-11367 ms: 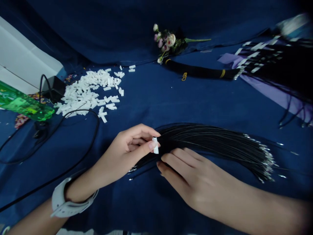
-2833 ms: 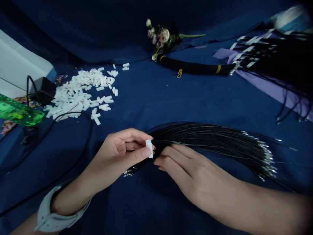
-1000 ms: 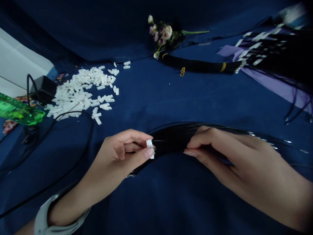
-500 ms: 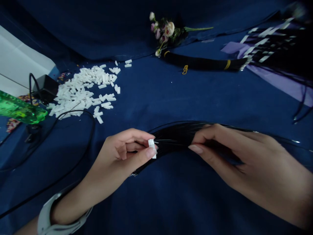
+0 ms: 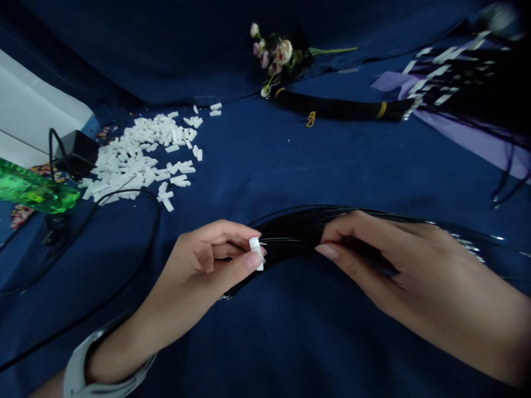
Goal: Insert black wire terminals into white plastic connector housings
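Note:
My left hand [image 5: 211, 260] pinches a small white connector housing [image 5: 256, 254] between thumb and fingertips, its slotted end tilted up. Below and behind it lies a curved bundle of thin black wires [image 5: 290, 229] with shiny metal ends. My right hand [image 5: 385, 265] is over the bundle, thumb and forefinger closed around black wire; how many strands are in that pinch is hidden. A thin strand runs between the right fingertips and the housing, but whether its tip is inside cannot be made out.
A pile of white connector housings [image 5: 136, 149] lies at left, near a black cable [image 5: 155, 221] and a green object [image 5: 37, 188]. Behind are a banded black wire bundle [image 5: 332, 105], a yellow rubber band [image 5: 310, 119] and artificial flowers [image 5: 284, 52]. Wires with white connectors rest on purple material [image 5: 468, 138].
The whole view has shifted slightly. Both hands keep nearly the same pose, and the right hand has moved a little to the left. More metal wire ends show beyond the right hand.

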`<move>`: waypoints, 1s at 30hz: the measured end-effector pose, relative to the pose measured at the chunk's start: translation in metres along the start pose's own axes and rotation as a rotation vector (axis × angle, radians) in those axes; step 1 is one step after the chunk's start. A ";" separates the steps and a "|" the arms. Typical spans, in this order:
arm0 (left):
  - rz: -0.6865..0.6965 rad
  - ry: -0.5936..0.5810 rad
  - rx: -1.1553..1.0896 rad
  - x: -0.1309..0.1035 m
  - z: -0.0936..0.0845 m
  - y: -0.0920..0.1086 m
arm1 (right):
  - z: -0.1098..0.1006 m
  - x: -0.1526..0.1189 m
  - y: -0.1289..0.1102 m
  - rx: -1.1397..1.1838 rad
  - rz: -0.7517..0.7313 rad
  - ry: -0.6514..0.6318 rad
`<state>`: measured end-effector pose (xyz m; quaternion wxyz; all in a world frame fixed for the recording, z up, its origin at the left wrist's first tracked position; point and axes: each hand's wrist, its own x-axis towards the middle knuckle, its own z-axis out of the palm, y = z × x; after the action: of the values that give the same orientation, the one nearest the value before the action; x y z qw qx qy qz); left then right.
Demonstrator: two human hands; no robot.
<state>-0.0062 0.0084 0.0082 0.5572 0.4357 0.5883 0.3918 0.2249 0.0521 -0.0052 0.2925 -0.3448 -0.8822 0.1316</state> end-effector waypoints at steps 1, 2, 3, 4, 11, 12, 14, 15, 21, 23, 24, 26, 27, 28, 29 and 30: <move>-0.001 0.005 0.008 0.000 0.000 0.000 | 0.000 0.000 0.000 0.001 0.005 0.003; -0.001 0.012 0.017 0.000 0.001 0.001 | 0.000 0.001 -0.001 0.002 0.009 0.004; 0.002 0.018 0.025 0.000 0.001 0.001 | 0.000 0.001 -0.001 0.004 0.013 0.002; 0.010 0.024 0.031 0.000 0.001 0.001 | 0.000 0.001 -0.001 0.006 0.018 -0.002; 0.085 0.059 0.087 -0.001 0.004 0.001 | -0.003 -0.001 -0.002 0.080 0.062 -0.023; 0.084 0.062 0.102 -0.002 0.005 0.001 | -0.004 -0.001 -0.002 0.101 0.067 -0.030; 0.072 0.061 0.115 -0.003 0.005 0.002 | -0.003 -0.001 -0.002 0.143 0.079 -0.045; 0.071 0.059 0.115 -0.003 0.005 0.003 | -0.003 -0.001 -0.002 0.162 0.084 -0.050; 0.072 0.061 0.092 -0.004 0.006 0.003 | -0.003 -0.002 -0.001 0.227 0.092 -0.112; 0.068 0.062 0.085 -0.003 0.006 0.003 | -0.003 -0.001 -0.001 0.216 0.086 -0.128; 0.069 0.060 0.077 -0.002 0.006 0.003 | -0.003 -0.001 -0.001 0.207 0.085 -0.125; 0.064 0.054 0.066 -0.002 0.005 0.003 | -0.003 0.000 -0.001 0.172 0.078 -0.095; 0.060 0.045 0.065 -0.002 0.005 0.003 | -0.002 0.000 -0.001 0.142 0.069 -0.072; 0.057 0.037 0.066 -0.003 0.005 0.003 | -0.001 0.000 -0.002 0.110 0.058 -0.046; 0.057 0.027 0.068 -0.003 0.005 0.003 | 0.000 0.000 -0.002 0.079 0.046 -0.027; 0.058 0.018 0.068 -0.003 0.005 0.003 | 0.001 0.000 -0.002 0.052 0.034 -0.016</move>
<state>-0.0008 0.0062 0.0118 0.5251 0.4676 0.5935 0.3916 0.2231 0.0507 -0.0052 0.2921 -0.3512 -0.8747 0.1622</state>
